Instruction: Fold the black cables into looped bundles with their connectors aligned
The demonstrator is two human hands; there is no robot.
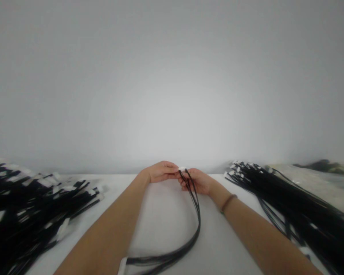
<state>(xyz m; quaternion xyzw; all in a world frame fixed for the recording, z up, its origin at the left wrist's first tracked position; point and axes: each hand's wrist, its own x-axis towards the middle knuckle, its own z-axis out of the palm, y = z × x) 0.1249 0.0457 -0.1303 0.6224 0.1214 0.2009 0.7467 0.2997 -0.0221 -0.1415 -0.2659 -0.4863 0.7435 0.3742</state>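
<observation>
Near the back edge of the table my left hand (164, 171) and my right hand (197, 180) meet, fingers pinched together. Between them is a small white connector (182, 169) at the end of a black cable (199, 221) made of several strands. My left fingertips press on the connector's left side, while my right fingers grip it from the right, where the strands come out. From there the cable hangs in a curve toward me. A second white end piece (122, 266) shows at the bottom edge, partly cut off, beside my left forearm.
On the left lies a large heap of black cables (31, 214) with white ends, blurred. Another long bundle of black cables (286, 202) lies on the right, next to clear plastic bags (321, 183). Behind the white table (166, 229) stands a plain grey wall (172, 95).
</observation>
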